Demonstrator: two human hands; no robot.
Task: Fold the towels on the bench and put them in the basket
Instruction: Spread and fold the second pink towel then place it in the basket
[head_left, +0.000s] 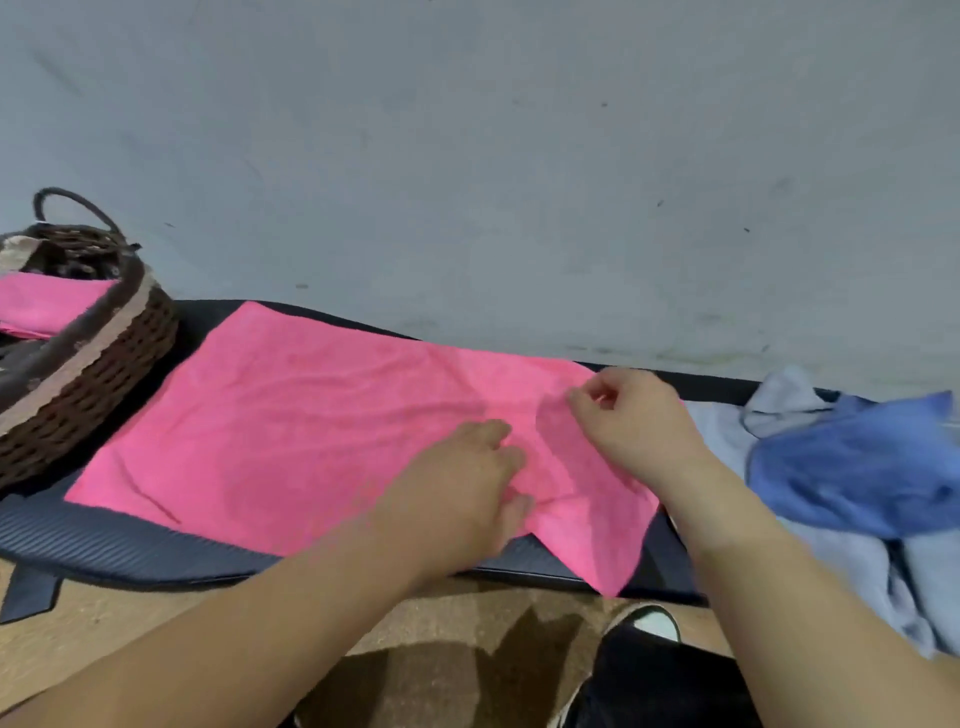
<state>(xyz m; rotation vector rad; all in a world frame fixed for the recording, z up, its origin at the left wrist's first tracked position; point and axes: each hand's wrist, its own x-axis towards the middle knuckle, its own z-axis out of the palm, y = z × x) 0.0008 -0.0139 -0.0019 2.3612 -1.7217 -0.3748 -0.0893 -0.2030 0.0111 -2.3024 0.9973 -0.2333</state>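
Note:
A pink towel (311, 431) lies spread out on the dark padded bench (130, 545), its right corner hanging over the front edge. My left hand (467, 488) pinches the towel's near edge at the right. Further right, my right hand (634, 421) pinches the far right part of the towel between thumb and fingers. At the left end of the bench stands a brown wicker basket (104, 374) with a folded pink towel (47, 304) inside it.
A heap of blue towels (852, 467) lies on the bench's right end, with paler blue cloth (862, 571) under it. A grey wall (467, 156) rises directly behind the bench. A shoe (649, 623) and brown floor show below the front edge.

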